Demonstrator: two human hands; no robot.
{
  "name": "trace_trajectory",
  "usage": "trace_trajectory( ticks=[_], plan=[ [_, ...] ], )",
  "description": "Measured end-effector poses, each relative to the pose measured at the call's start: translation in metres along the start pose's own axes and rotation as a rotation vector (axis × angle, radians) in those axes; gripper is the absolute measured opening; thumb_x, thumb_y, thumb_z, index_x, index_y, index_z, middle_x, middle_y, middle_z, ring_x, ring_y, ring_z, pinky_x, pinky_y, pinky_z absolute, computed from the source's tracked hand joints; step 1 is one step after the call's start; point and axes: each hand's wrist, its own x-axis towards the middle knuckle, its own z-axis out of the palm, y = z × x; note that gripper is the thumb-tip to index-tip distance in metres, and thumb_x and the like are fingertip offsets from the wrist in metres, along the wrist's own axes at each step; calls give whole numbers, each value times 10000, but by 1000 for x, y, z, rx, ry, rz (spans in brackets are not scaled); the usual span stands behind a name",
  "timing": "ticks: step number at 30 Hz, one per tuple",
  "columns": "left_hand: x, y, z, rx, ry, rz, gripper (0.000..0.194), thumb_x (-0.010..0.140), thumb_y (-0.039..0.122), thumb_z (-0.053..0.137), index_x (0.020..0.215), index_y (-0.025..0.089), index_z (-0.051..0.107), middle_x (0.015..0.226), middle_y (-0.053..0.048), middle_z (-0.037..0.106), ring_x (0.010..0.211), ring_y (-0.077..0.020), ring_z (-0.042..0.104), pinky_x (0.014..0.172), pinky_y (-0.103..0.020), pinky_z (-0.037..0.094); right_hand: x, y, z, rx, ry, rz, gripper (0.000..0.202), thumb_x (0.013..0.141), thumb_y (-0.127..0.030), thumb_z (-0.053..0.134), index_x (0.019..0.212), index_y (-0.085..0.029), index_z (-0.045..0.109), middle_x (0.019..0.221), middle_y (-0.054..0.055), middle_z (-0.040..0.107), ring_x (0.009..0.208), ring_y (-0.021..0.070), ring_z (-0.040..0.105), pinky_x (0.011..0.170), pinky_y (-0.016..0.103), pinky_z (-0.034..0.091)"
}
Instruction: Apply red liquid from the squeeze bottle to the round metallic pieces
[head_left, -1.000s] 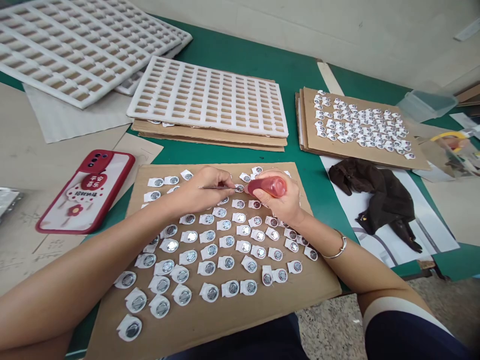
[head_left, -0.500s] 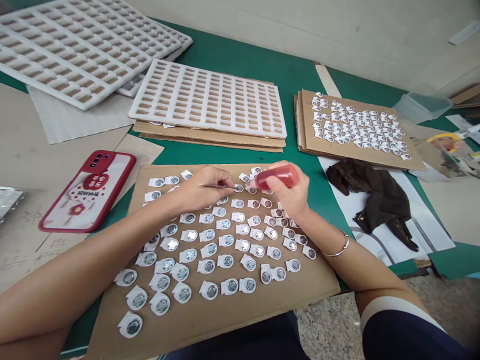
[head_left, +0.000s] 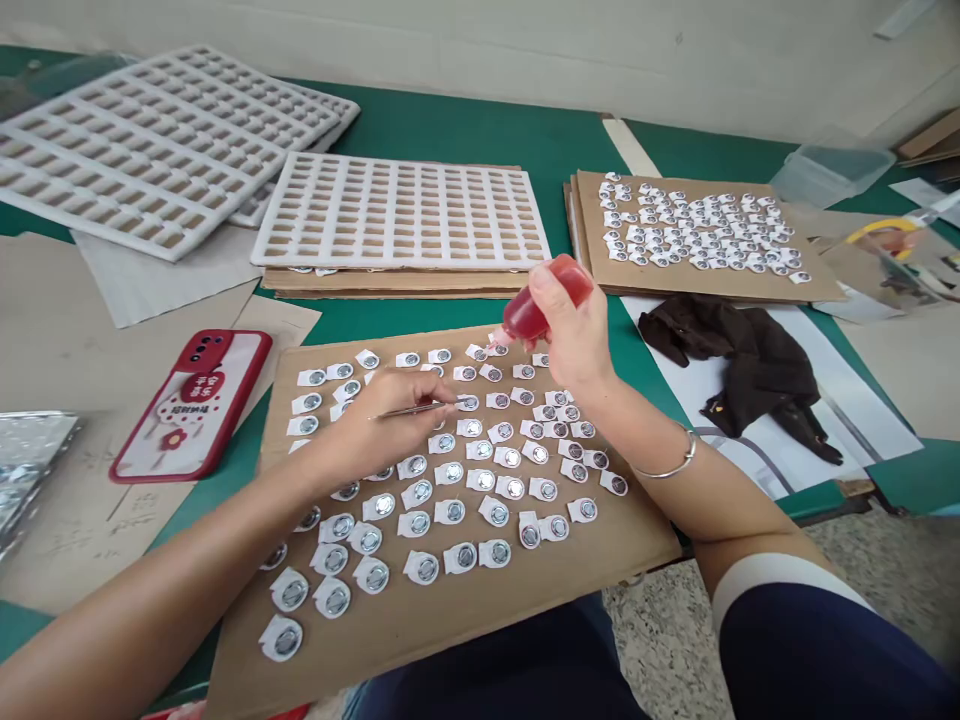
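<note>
The left hand [head_left: 397,408] has its fingers pinched together around a thin metal tool [head_left: 412,410], whose tip reaches the round metal-centred piece [head_left: 468,403] just beside the fingertips; whether it touches I cannot tell. That piece lies among loose rows of white-tabbed pieces on a cardboard sheet [head_left: 450,605] in front of the person. Farther right, the red squeeze bottle [head_left: 525,314] tilts nozzle-down near the sheet's far edge, with the right hand [head_left: 576,335] wrapped around it. The step in hand looks like close work on single pieces, tool and bottle together; the next move seems to call for a steady tip, a controlled squeeze and care not to nudge neighbours. To the right, a dark brown cloth [head_left: 750,370] lies on white paper upon the green worktop [head_left: 450,120].
</note>
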Motion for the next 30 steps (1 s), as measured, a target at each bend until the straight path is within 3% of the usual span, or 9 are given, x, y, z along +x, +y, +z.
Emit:
trace_trajectory(
  ticks=[6, 11, 22, 30],
  plan=[
    [2, -3, 8, 18, -8, 49, 205, 814, 323, 523, 854, 169, 652, 792, -30, 663, 715, -136, 593, 655, -252, 451, -9, 4, 8, -32, 2, -71, 285, 766, -493, 568, 852, -246, 455, 602, -59, 521, 456, 98, 584, 403, 226, 430],
    [3, -9, 10, 37, -2, 65, 194, 818, 314, 530, 870, 167, 646, 817, -37, 667, 727, -140, 599, 659, -260, 455, -4, 11, 1, -137, 31, -77, 305, 767, -515, 552, 878, -248, 454, 626, -29, 545, 575, 144, 637, 453, 259, 472],
    [3, -6, 12, 68, -5, 136, 181, 840, 275, 504, 853, 160, 643, 794, -38, 658, 693, -132, 591, 617, -251, 447, -6, 10, 4, -78, -37, -107, 238, 808, -462, 532, 862, -253, 432, 598, -46, 530, 491, 139, 617, 454, 282, 477],
    [-5, 4, 19, 278, -18, 434, 171, 796, 81, 422, 770, 152, 575, 705, -40, 590, 667, -149, 543, 691, -326, 470, -14, 21, 8, -213, -149, -48, 316, 753, -506, 583, 880, -250, 449, 638, -40, 571, 528, 129, 609, 480, 275, 485]
  ],
)
